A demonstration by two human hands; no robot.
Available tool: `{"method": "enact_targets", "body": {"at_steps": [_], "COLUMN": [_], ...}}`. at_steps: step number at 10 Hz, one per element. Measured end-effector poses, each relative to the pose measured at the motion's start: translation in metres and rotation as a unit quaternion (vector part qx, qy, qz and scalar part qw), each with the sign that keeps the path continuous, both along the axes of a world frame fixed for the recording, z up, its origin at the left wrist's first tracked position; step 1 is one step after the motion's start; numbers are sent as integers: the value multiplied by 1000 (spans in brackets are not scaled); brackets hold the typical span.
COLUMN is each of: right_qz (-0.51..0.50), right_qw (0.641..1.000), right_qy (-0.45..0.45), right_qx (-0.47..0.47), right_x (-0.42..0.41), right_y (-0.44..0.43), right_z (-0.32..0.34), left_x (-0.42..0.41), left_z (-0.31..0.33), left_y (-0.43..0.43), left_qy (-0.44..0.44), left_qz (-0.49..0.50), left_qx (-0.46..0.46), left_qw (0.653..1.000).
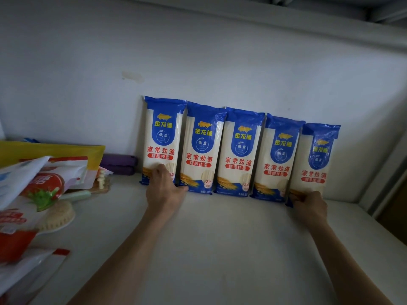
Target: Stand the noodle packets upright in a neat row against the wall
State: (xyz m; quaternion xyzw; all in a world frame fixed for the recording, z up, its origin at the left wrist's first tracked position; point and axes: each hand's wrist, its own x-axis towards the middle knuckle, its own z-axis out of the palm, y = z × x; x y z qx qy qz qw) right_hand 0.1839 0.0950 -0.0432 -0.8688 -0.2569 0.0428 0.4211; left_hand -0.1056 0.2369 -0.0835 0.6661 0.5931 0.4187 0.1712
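Several blue-and-white noodle packets stand upright side by side against the white wall point(198, 62), edges touching. My left hand point(164, 188) grips the bottom of the leftmost packet point(163, 137), its thumb reaching toward the second packet point(201, 148). My right hand point(309, 204) pinches the bottom corner of the rightmost packet point(317, 159). The middle packet point(239, 150) and the fourth packet point(276, 157) stand untouched. All lean back on the wall.
A pile of red, white and yellow food bags point(37, 179) fills the left side. A purple folded cloth point(119, 165) lies by the wall. A round white brush point(58, 216) sits near the bags. The white counter point(209, 249) ends at a wall corner point(378, 183) on the right.
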Motion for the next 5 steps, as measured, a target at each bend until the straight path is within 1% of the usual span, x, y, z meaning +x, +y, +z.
{"method": "enact_targets", "body": {"at_steps": [2,3,4,5], "right_qz": [18,34,54,86], "right_qw": [1000,998,993,982], "right_qy": [-15,-27,-96,-162], "right_qx": [-9,-41,-49,-38], "right_x": [9,10,-4,-17], "right_y": [3,-6,-21,-44], "right_z": [-4,-3,2,19], "left_x": [-1,-1,-1,7], "left_z": [-1,1,11,36], "left_y": [-1,-1,-3,-18], "left_qy": [5,14,32,74], "left_qz": [1,2,-2,-24], "left_qx": [6,-5,-47,-67], "left_qw": [1000,1000,998,995]}}
